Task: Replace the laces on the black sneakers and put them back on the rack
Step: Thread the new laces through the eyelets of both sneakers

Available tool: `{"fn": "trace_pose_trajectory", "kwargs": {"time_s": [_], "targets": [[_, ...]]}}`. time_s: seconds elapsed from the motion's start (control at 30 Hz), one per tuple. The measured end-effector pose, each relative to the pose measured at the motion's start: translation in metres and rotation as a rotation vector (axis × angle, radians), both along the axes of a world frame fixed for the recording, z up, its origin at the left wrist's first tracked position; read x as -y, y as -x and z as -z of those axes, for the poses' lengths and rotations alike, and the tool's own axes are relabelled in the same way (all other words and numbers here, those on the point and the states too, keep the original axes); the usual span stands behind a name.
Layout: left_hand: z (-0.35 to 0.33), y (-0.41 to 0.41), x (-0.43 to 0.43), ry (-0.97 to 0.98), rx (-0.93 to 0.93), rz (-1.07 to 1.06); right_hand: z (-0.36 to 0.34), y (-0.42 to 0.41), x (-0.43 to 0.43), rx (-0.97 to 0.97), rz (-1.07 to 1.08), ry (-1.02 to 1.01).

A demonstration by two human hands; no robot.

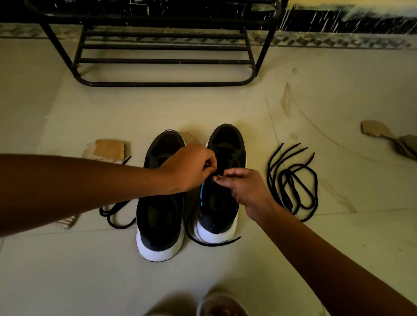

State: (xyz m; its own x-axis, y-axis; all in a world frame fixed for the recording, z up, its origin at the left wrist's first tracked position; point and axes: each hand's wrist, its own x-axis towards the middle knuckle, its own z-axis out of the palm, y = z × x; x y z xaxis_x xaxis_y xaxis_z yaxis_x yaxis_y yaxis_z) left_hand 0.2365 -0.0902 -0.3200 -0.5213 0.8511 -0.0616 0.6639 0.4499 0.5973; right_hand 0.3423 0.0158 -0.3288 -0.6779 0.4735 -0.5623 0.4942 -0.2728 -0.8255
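Closest in, two feet in slippers [222, 314] stand on the tiled floor [310, 262]. Just ahead of them a pair of black sneakers with white soles sits side by side, heels toward the person: the left sneaker [160, 211] and the right sneaker [218, 207]. A black lace [214, 243] trails loose round the heel of the right sneaker and runs up its side toward the hands.

Both arms meet over the right sneaker's tongue. The left grip [190, 166] reaches across the left sneaker, with its fingers curled tight and pinching the lace. The right grip [244, 187] is touching it, thumb and forefinger closed on the same lace just above the shoe's opening.

A second loose lace [117, 215] lies on the floor beside the left sneaker. A looped bundle of laces [291, 183] lies near the right sneaker, apart from it. Torn cardboard [107, 149] sits beyond the left sneaker, and another scrap [401, 142] lies far to the right.

Farthest off, the black metal rack [165, 61] stands against the wall, well apart from the sneakers.
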Motion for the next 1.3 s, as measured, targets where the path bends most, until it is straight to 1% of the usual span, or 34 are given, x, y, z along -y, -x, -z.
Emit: {"fn": "trace_pose_trajectory", "kwargs": {"time_s": [0.27, 0.43, 0.5, 0.7, 0.9, 0.97, 1.07, 1.13, 1.23, 1.3], "targets": [[0.006, -0.002, -0.002, -0.02, 0.042, -0.063, 0.007, 0.0, -0.002, 0.022, -0.005, -0.028], [0.006, -0.002, -0.001, 0.002, 0.005, -0.051, 0.006, 0.001, -0.002, 0.03, -0.003, -0.045], [0.007, 0.0, -0.001, -0.003, 0.01, -0.085, 0.005, 0.0, -0.002, 0.023, 0.0, -0.041], [0.013, -0.002, -0.004, -0.077, 0.15, -0.175, 0.006, 0.0, -0.002, 0.015, -0.008, -0.043], [0.021, -0.003, -0.006, -0.148, 0.287, -0.349, 0.002, 0.0, -0.001, -0.003, -0.015, -0.023], [0.02, -0.004, -0.009, -0.157, 0.301, -0.348, 0.001, 0.0, -0.002, -0.003, -0.019, -0.021], [0.019, -0.006, -0.008, -0.141, 0.273, -0.309, -0.001, -0.002, -0.003, -0.011, -0.037, -0.011], [0.021, -0.007, -0.003, -0.139, 0.289, -0.325, -0.002, -0.003, -0.003, -0.011, -0.046, -0.009], [0.026, -0.013, 0.008, -0.158, 0.37, -0.388, 0.001, -0.002, -0.003, 0.002, -0.054, -0.043], [0.028, -0.016, 0.013, -0.172, 0.444, -0.424, 0.003, -0.002, -0.002, 0.009, -0.039, -0.032]]}}
